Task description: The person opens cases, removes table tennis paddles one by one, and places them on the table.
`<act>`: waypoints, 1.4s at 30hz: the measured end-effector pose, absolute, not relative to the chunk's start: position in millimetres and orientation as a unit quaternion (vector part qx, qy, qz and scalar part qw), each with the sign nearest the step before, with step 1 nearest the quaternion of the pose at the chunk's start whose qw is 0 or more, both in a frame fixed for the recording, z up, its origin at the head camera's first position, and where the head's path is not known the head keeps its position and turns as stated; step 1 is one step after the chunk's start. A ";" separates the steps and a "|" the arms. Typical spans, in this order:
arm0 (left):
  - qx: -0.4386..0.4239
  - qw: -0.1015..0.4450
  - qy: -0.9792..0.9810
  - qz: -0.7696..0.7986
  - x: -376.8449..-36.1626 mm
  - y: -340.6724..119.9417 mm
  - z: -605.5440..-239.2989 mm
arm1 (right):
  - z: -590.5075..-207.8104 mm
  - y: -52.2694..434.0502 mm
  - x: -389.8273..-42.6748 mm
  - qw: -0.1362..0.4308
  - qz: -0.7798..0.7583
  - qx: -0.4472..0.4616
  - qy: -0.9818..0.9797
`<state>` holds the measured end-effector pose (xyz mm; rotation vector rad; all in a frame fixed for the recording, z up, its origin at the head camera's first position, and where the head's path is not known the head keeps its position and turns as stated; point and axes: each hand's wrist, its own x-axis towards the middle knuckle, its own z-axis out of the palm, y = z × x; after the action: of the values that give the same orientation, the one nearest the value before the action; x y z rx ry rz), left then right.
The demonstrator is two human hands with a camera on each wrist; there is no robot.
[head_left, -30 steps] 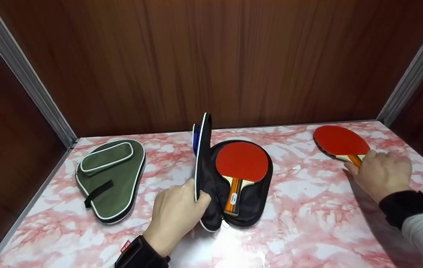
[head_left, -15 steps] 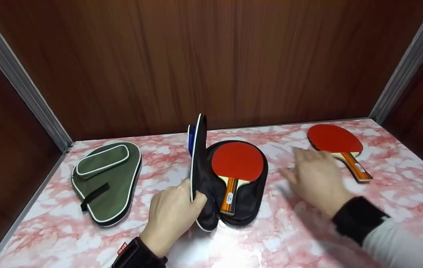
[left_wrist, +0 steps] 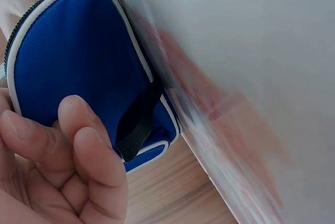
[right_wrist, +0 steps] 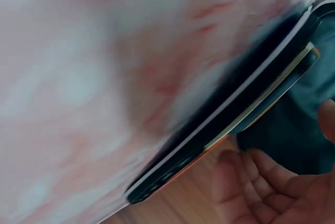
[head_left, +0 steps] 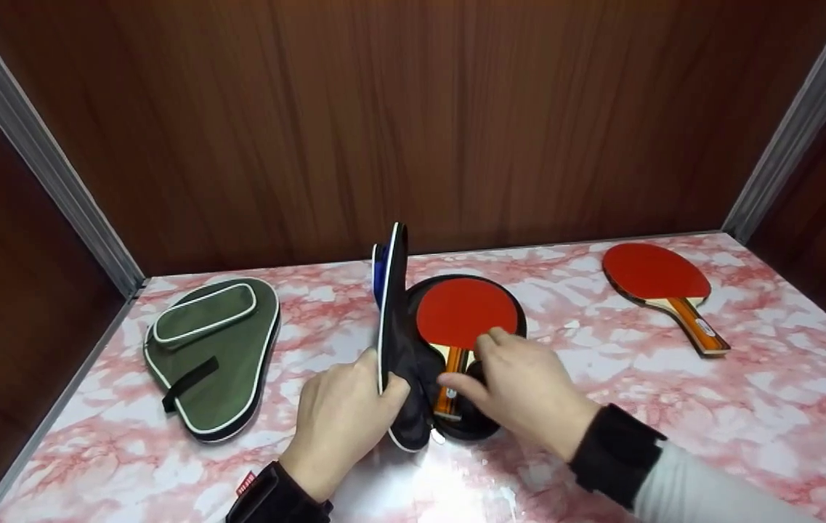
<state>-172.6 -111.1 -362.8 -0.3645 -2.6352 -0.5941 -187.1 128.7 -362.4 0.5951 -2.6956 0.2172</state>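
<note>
In the head view my left hand [head_left: 346, 418] grips the edge of the raised flap [head_left: 397, 327] of a table tennis bat case, thumb on the black inner side. The flap's blue outer face [left_wrist: 68, 51] and black strap show in the left wrist view. The case's black lower half [head_left: 514, 414] lies flat, holding a red table tennis bat [head_left: 463, 312], handle toward me. My right hand [head_left: 532, 388] is over that bat's handle, fingers and thumb spread to either side. In the right wrist view its fingers [right_wrist: 230, 182] appear apart from the bat's handle [right_wrist: 293, 77].
A green bat case [head_left: 227, 370] with a white-piped pocket and black strap lies at the left. A second red bat [head_left: 656, 272] lies at the far right. Dark wood panels [head_left: 413, 131] stand behind and beside the pink-marbled table [head_left: 623, 436].
My right hand has left the second bat at the right and moved left, over the bat in the case. The left hand still holds the flap up.
</note>
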 end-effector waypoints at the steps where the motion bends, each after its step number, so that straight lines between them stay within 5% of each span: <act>1: -0.132 0.208 -0.946 -0.212 -172.6 -110.8 -363.3 | -363.1 125.4 -187.9 0.189 0.070 0.211 -0.957; 16: -0.142 0.221 -0.942 -0.209 -173.0 -107.0 -362.2 | -367.5 108.9 -195.5 0.201 0.021 0.192 -0.960; 24: -0.136 0.204 -0.947 -0.209 -172.5 -104.9 -361.8 | -354.3 109.1 -199.2 0.108 0.023 0.159 -0.981; 35: -0.134 0.198 -0.949 -0.205 -172.2 -104.9 -363.3 | -362.1 123.3 -203.4 0.129 0.013 0.163 -0.978; 42: -0.134 0.199 -0.949 -0.205 -172.2 -106.4 -364.7 | -360.5 130.3 -209.3 0.047 0.060 0.137 -0.988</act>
<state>-172.2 -106.4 -364.7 -0.3748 -2.6535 -0.5741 -209.3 130.3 -360.5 0.4192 -3.0140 0.1842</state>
